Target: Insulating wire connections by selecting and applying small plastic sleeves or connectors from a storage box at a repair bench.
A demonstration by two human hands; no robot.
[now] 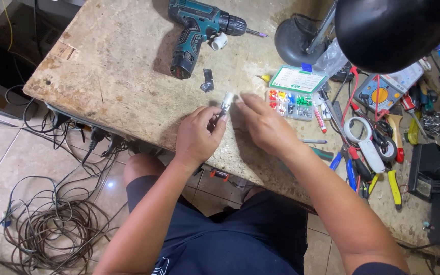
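My left hand (197,136) grips a small white and metal cylindrical part (226,102) above the worn wooden table (118,66). My right hand (264,125) is just to the right of it, its fingertips touching or almost touching the part's upper end. Behind the hands a clear compartment box (291,103) holds small coloured pieces, its green-and-white lid (297,79) lying beside it.
A teal cordless drill (197,30) lies at the back, with a small black bracket (208,81) near it. Pliers, screwdrivers, tape rolls and a multimeter (383,91) crowd the right side. A black lamp head (390,30) overhangs. Cables (52,224) coil on the tiled floor at left.
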